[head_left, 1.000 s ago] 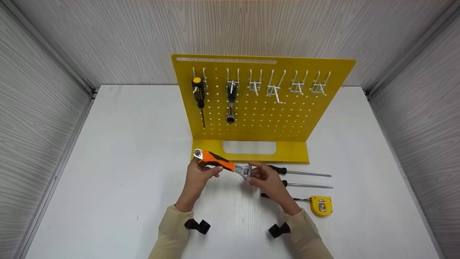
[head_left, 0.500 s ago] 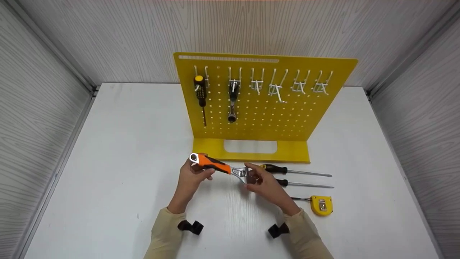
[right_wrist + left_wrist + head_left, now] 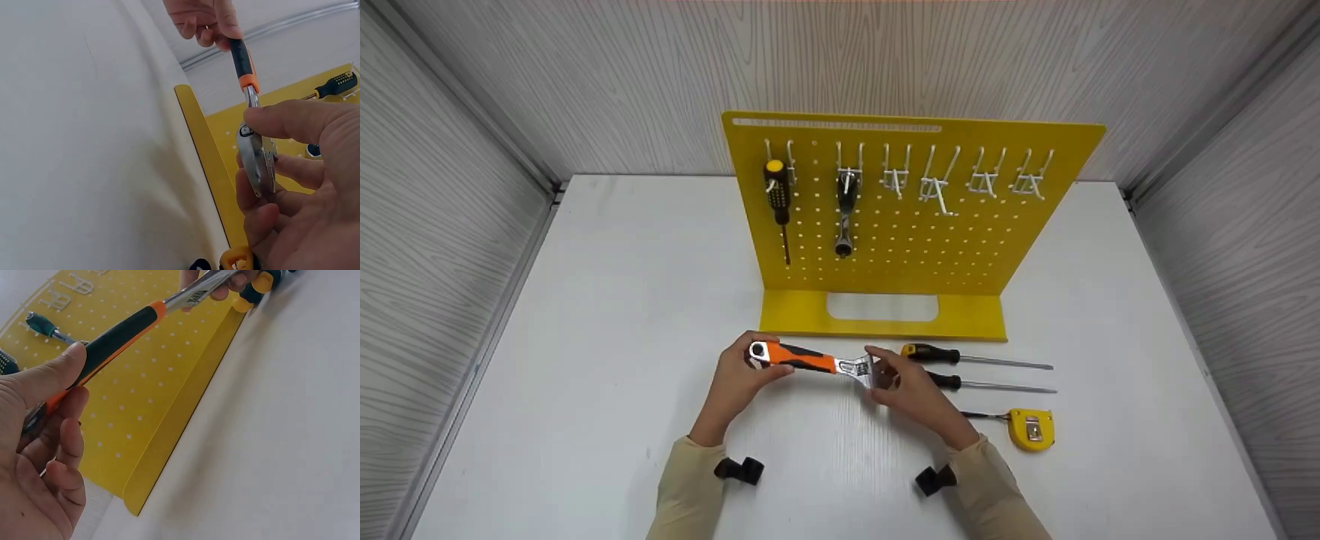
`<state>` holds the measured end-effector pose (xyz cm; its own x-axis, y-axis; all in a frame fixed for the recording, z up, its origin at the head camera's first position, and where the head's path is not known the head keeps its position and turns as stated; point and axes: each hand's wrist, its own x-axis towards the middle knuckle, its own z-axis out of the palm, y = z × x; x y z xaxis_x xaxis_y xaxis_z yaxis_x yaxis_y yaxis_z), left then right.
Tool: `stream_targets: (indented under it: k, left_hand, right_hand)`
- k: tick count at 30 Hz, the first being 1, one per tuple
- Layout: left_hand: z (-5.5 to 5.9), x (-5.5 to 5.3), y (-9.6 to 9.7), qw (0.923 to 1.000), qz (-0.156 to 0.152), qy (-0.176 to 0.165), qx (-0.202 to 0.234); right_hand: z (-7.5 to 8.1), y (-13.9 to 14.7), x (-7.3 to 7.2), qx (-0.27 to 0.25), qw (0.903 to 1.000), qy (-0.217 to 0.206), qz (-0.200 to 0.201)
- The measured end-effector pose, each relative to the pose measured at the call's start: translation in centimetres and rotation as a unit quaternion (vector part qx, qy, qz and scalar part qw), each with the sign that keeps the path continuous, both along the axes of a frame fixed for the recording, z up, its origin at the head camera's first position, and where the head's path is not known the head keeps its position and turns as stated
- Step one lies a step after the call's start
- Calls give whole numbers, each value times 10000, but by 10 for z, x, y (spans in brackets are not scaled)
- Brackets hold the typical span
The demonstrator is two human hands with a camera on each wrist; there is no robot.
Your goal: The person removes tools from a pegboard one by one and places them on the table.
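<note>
An adjustable wrench (image 3: pixel 802 358) with an orange and black handle is held above the table, in front of the yellow pegboard (image 3: pixel 885 255). My left hand (image 3: pixel 736 379) pinches the handle near its ringed end, thumb on top, as the left wrist view shows. At the other end, my right hand (image 3: pixel 913 386) grips the metal head between thumb and fingers; the right wrist view shows the wrench head (image 3: pixel 256 160) edge-on. The wrench lies nearly level across both hands, its head to the right.
A screwdriver (image 3: pixel 777 191) and a ratchet wrench (image 3: pixel 846 214) hang on the pegboard's left hooks. Bare hooks (image 3: pixel 936 187) line its right side. Two screwdrivers, the upper screwdriver (image 3: pixel 941 354) and lower screwdriver (image 3: pixel 997 387), lie right of my hands, with a yellow tape measure (image 3: pixel 1031 430) nearer.
My left hand has moved left and toward me with the handle end, so the wrench has swung closer to level. My right hand stays on the head, shifted slightly left.
</note>
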<state>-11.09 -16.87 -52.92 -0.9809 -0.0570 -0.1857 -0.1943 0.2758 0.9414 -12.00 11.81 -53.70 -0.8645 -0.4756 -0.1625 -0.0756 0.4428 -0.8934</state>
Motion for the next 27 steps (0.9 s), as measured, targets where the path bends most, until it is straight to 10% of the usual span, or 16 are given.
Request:
stream_targets:
  k: [9, 27]
  left_hand:
    - [-8, -1, -6, 9919, -130, 159, -1254]
    - [-15, -2, -8, 9344, -529, 1127, -3338]
  right_hand:
    - [8, -3, -6, 318, 9989, 178, 298]
    - [6, -18, -9, 2036, 9674, 1438, 442]
